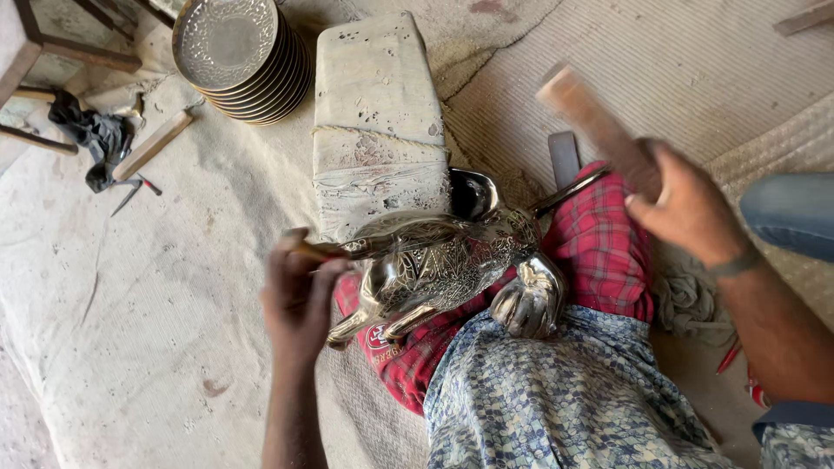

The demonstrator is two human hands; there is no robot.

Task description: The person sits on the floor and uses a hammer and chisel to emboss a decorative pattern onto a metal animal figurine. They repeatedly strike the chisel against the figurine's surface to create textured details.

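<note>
A shiny engraved metal animal figure [443, 265] lay across the person's lap, resting on a red checked cloth [599, 247] and leaning against a pale wrapped block [378, 122] that stood on the floor just beyond it. The left hand [300, 295] was at the figure's left end, its grip closed around a thin tool [317, 250] whose tip touched the metal. The right hand [682, 204] was raised to the right, well clear of the figure, its grip shut on a wooden stick [591, 122] — blurred, and slanting up toward the far left.

Far left, a stack of patterned metal plates [243, 56] sat on the cloth-covered floor [139, 330]. Near it lay a dark rag [91, 139], a short piece of wood [152, 143] and small pointed tools [130, 195]. A flat dark bar [563, 156] lay beyond the red cloth — partly hidden by it. The person's blue patterned garment [565, 399] filled the near middle.
</note>
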